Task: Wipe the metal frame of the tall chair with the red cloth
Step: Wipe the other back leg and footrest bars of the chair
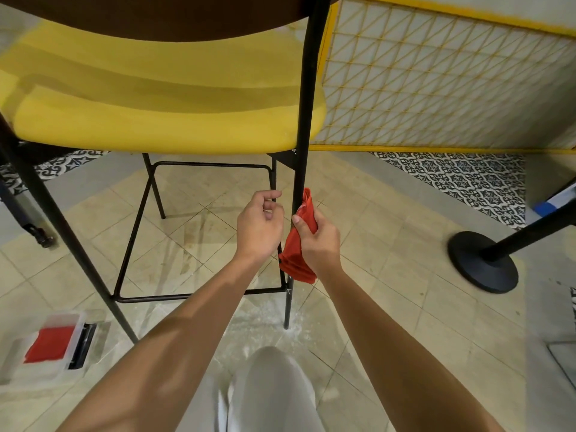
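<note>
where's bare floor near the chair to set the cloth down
Bare tiles lie between the chair leg and the stanchion base, and inside the footrest bars. Crowded: the plastic box at the left, and round the leg, where the right hand grips the red cloth beside the left hand.
</note>
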A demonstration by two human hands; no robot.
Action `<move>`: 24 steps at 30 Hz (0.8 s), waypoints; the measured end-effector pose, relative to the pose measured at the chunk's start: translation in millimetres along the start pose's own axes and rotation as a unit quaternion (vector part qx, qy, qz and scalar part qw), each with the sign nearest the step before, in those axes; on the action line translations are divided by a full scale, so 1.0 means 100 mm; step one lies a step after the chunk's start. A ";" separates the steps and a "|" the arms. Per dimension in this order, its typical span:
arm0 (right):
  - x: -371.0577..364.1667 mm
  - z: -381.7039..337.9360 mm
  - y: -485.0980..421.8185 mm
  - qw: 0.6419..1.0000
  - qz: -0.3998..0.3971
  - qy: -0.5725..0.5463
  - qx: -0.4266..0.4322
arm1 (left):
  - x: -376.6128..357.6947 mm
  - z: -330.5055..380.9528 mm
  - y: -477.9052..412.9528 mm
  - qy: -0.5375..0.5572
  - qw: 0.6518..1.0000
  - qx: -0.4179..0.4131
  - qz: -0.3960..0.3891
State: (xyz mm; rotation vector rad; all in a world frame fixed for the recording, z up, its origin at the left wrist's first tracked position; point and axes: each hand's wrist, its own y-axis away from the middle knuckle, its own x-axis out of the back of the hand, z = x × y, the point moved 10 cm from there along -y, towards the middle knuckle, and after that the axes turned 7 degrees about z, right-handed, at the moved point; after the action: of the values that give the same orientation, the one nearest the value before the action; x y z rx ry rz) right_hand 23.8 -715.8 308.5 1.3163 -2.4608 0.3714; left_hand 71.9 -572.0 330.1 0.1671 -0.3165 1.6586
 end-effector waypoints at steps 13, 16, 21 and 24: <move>0.09 -0.09 0.01 0.998 0.000 -0.049 0.029 | -0.05 -0.14 0.03 -0.001 1.000 0.001 -0.005; 0.06 -0.01 0.01 0.999 0.003 -0.050 0.006 | -0.07 -0.16 0.04 0.003 1.000 0.002 -0.008; -0.04 0.28 0.03 1.000 -0.004 0.016 0.002 | -0.16 -0.25 0.09 0.013 0.999 0.014 -0.026; -0.10 0.44 0.05 0.998 -0.014 0.052 0.007 | -0.21 -0.35 0.12 0.024 0.998 0.044 -0.030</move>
State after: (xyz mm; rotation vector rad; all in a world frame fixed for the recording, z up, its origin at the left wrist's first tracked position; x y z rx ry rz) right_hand 18.3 -721.9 263.9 1.3020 -2.3548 0.4396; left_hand 65.3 -582.0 289.3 0.1999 -0.2000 1.6156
